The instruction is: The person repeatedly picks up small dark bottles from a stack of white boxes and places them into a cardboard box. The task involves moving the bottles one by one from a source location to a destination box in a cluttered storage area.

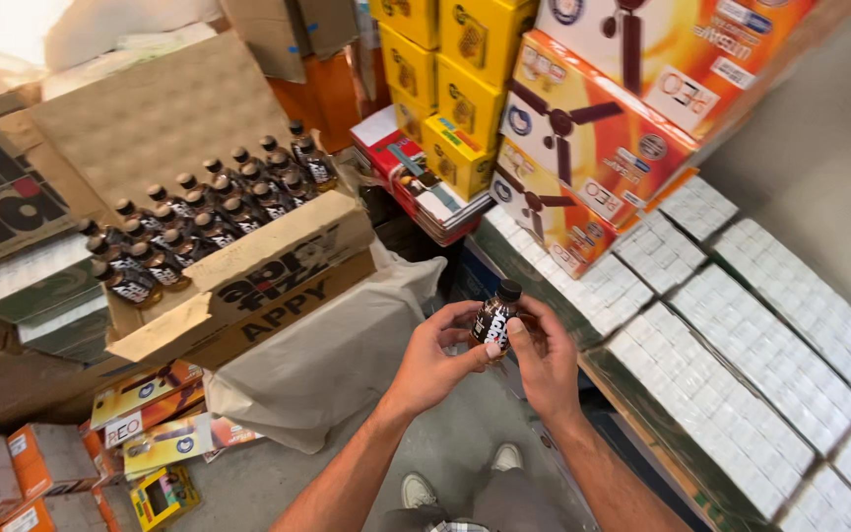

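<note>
A small dark drink bottle [495,316] with a black cap is held upright in front of me by both hands. My left hand [437,361] wraps its lower side, thumb across the label. From the right, my right hand [545,355] cups it, fingers behind the bottle. To the left, an open brown carton [248,271] holds several more of the same dark bottles [199,217] in rows.
Stacked yellow and orange boxes [563,128] rise at the upper right. Trays of white packs [741,355] fill the right side. A white sack [327,355] lies under the carton. Orange and yellow packets [145,433] sit on the floor at left. My shoes [465,483] stand on grey floor.
</note>
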